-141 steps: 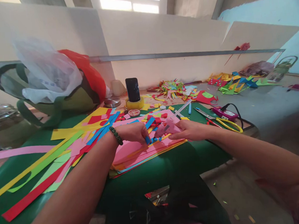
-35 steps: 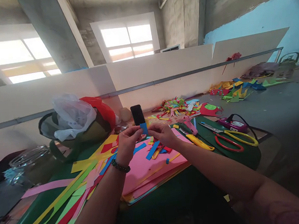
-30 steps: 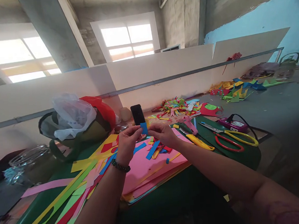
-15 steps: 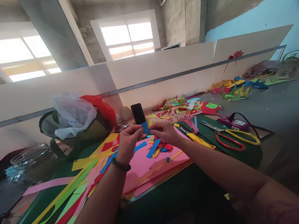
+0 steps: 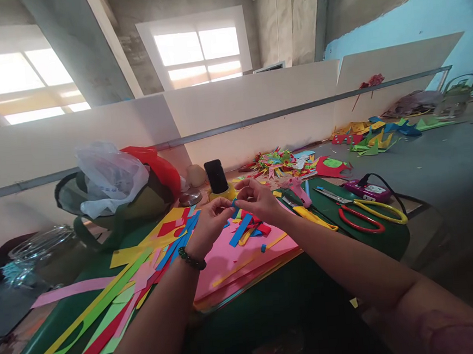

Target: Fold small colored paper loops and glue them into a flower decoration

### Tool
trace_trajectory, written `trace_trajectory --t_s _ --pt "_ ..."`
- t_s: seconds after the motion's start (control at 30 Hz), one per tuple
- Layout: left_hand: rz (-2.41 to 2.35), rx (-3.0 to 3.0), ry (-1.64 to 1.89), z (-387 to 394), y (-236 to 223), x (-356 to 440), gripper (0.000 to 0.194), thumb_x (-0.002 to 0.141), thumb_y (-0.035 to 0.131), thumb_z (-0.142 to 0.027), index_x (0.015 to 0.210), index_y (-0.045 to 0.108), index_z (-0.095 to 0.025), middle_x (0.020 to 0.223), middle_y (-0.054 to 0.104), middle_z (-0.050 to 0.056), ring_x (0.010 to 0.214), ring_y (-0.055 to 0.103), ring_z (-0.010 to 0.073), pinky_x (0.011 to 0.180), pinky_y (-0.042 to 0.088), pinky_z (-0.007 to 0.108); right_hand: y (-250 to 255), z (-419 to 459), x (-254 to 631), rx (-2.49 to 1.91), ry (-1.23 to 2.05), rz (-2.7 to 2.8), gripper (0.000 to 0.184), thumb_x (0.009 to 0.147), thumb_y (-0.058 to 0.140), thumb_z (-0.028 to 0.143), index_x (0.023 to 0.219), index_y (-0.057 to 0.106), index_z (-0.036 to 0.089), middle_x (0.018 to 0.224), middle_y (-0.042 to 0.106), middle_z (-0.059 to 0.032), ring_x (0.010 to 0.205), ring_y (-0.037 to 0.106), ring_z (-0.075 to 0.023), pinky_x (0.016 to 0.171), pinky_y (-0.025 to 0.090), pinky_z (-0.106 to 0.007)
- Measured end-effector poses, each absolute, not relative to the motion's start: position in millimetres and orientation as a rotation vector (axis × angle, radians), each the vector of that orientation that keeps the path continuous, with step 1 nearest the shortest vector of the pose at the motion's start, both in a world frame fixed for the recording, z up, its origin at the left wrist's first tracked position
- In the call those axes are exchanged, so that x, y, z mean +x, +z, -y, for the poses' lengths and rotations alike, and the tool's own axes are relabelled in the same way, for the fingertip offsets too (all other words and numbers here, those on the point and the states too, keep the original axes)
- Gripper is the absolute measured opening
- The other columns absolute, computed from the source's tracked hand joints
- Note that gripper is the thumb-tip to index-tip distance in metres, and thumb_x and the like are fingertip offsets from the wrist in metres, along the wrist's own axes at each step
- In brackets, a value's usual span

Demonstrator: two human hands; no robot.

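Note:
Between my fingertips is a small piece of blue paper (image 5: pixel 234 203), mostly covered by them. My left hand (image 5: pixel 214 218) pinches it from the left; a dark beaded bracelet (image 5: pixel 192 259) circles that wrist. My right hand (image 5: pixel 258 200) pinches its other side, thumb and forefinger together. Both hands hover over a stack of pink paper sheets (image 5: pixel 215 277). Blue, red and yellow paper strips (image 5: pixel 241 230) lie loose on the stack just below my hands. Behind them a black phone (image 5: pixel 216 177) stands upright in a yellow tape roll (image 5: pixel 217 192).
Long paper strips (image 5: pixel 107 301) spread on the left, near a bag (image 5: pixel 140 198) and a glass jar (image 5: pixel 48 257). At right lie scissors (image 5: pixel 360 211), yellow-handled scissors (image 5: pixel 313 218) and a pink glue gun (image 5: pixel 298 190). A heap of paper shapes (image 5: pixel 278 164) sits behind.
The blue paper was upright and plainly visible; now it is smaller in view, largely hidden by my fingers. My hands have come closer together. The camera view has shifted slightly.

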State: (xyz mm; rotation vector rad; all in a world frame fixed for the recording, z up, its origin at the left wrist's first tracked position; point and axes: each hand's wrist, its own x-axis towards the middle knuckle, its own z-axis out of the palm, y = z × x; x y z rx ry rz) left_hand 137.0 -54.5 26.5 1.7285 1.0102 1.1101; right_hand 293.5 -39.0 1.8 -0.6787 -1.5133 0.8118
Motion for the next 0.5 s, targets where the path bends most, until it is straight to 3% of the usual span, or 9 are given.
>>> trace_trajectory --t_s 0.13,0.5 --pt "-1.003 1.708 1.021 53.6 25.1 136.1 0.022 0.065 0.068 -0.037 0.075 0.061 -0.019 0.076 0.06 -0.001 0.074 0.055 0.0148 0.068 0.043 0.028 1.7 35.8 295.2 -0.659 0.819 1.463 0.034 0.066 0.067 0.034 0.091 0.05 0.02 0.067 0.054 0.0052 0.061 0.052 -0.0109 0.059 0.042 -0.027" --pt "-0.965 1.75 1.058 48.7 19.5 136.6 0.02 0.066 0.068 -0.036 0.072 0.061 -0.018 0.072 0.059 -0.001 0.071 0.054 0.0144 0.067 0.042 0.028 0.2 37.9 294.1 -0.678 0.862 1.486 0.037 0.065 0.068 0.034 0.093 0.05 0.019 0.066 0.054 0.0053 0.06 0.051 -0.0107 0.056 0.039 -0.025"
